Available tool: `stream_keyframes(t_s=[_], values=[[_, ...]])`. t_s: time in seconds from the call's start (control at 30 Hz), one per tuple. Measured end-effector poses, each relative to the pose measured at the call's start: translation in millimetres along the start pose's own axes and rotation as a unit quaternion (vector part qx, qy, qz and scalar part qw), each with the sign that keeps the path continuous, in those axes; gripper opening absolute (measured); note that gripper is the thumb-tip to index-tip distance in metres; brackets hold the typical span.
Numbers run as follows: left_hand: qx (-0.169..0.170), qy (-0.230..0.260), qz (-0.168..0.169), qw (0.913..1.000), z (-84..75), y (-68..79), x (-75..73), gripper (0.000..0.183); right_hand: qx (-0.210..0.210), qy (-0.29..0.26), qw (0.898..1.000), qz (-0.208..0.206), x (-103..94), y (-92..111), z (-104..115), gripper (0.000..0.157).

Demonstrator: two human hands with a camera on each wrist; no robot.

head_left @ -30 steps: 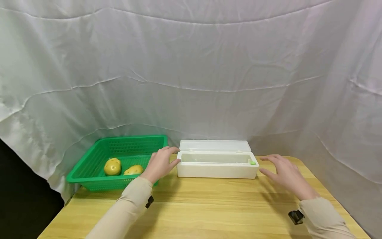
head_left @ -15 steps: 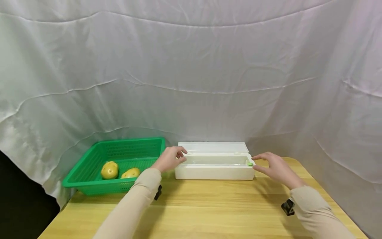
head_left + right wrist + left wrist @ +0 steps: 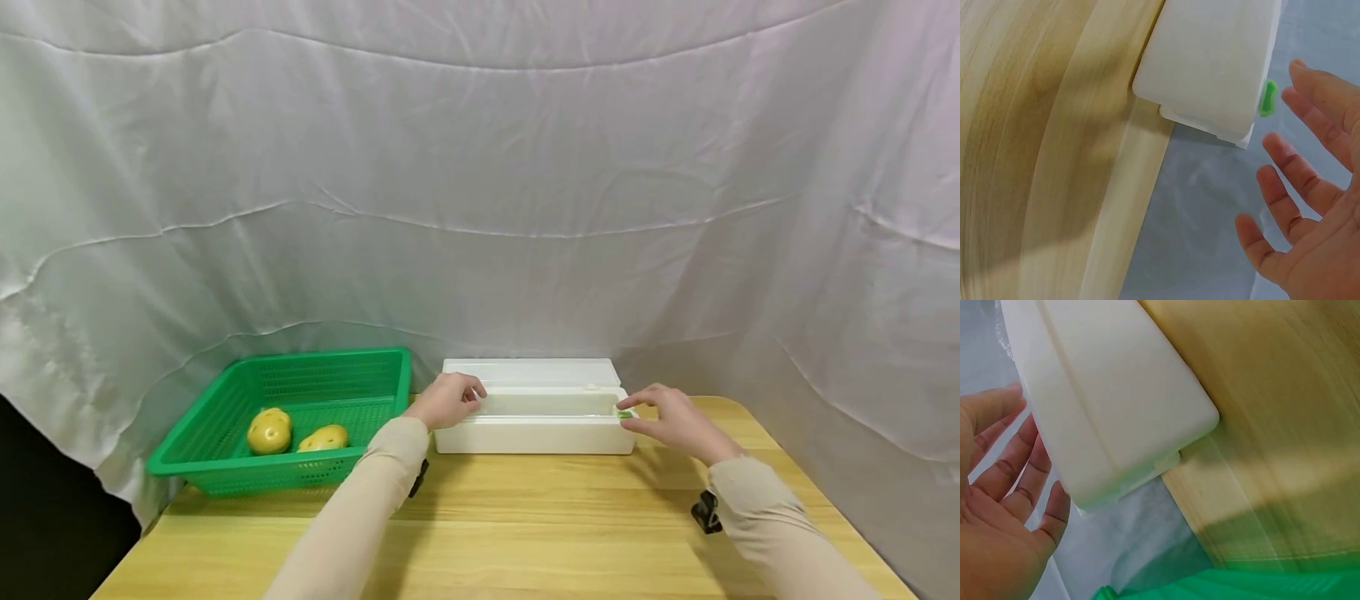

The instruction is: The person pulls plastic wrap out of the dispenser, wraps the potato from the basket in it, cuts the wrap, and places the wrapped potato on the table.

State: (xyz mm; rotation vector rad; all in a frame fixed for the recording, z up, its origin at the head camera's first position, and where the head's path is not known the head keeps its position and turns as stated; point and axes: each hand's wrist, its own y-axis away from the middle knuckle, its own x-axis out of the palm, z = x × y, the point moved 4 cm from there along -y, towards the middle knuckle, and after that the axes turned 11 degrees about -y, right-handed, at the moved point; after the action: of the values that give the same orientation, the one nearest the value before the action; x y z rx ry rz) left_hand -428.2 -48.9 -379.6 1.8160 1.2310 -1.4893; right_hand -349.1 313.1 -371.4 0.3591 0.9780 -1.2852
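Note:
A long white box (image 3: pixel 534 436) stands near the back of the table, its lid (image 3: pixel 528 372) folded back behind it. At its right end sits a small green tab (image 3: pixel 1267 98). My left hand (image 3: pixel 446 402) is over the box's left end with fingers loosely bent; in the left wrist view, the fingertips (image 3: pixel 1057 503) lie along its upper edge, and contact is unclear. By the right end, my right hand (image 3: pixel 675 423) hovers with thumb and fingers spread around the green tab. The right wrist view shows a gap between fingertips (image 3: pixel 1275 142) and tab.
A green perforated basket (image 3: pixel 279 468) stands on the left of the wooden table (image 3: pixel 540 525). Inside it are two yellow potato-like objects, one rounder (image 3: pixel 269 431) and one longer (image 3: pixel 324 437). A grey-white curtain (image 3: pixel 480 167) hangs behind.
My left hand has moved right, from beside the box to over its left end. My right hand has come left to the green tab. The head view has shifted slightly.

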Motion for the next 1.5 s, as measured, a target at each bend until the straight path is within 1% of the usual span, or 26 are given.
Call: stream_keyframes(t_s=[0.23, 0.4, 0.63, 0.73, 0.83, 0.97, 1.17, 1.37, 1.5], values=[[-0.019, -0.031, 0.014, 0.9993, -0.9, -7.6, 8.2, 0.013, 0.000, 0.005, 1.000, 0.002, 7.0, -6.1, -4.2, 0.028], [-0.036, -0.021, 0.020, 0.9989, -1.2, -7.6, 9.2, 0.011, -0.008, 0.008, 1.000, -0.007, 12.3, -11.7, -1.9, 0.025], [-0.042, -0.014, 0.014, 0.9989, -3.8, -7.1, 9.6, 0.006, -0.004, -0.005, 1.000, -0.010, 19.5, -17.7, 0.4, 0.018], [-0.047, -0.008, 0.013, 0.9988, -4.3, -6.9, 10.1, 0.009, -0.004, -0.005, 1.000, -0.016, 21.1, -21.2, 0.6, 0.013], [-0.050, -0.003, 0.008, 0.9987, -3.8, -7.0, 10.9, 0.013, -0.007, 0.000, 1.000, -0.024, 22.2, -25.1, -0.1, 0.008], [-0.044, 0.001, -0.006, 0.9990, -3.2, -6.5, 10.7, 0.014, -0.012, 0.007, 0.999, -0.029, 23.2, -28.0, -1.7, 0.004], [-0.043, 0.003, -0.030, 0.9986, -2.4, -5.9, 6.8, 0.012, -0.001, 0.024, 0.999, -0.040, 22.6, -29.3, -4.6, 0.007], [-0.044, 0.007, -0.039, 0.9983, -2.6, -4.1, 4.3, 0.015, -0.017, 0.045, 0.997, -0.053, 22.4, -30.0, 0.3, 0.010], [-0.039, 0.007, -0.042, 0.9983, -3.6, -3.8, 3.6, 0.016, 0.003, 0.041, 0.998, -0.040, 23.9, -29.2, 1.9, 0.011]])
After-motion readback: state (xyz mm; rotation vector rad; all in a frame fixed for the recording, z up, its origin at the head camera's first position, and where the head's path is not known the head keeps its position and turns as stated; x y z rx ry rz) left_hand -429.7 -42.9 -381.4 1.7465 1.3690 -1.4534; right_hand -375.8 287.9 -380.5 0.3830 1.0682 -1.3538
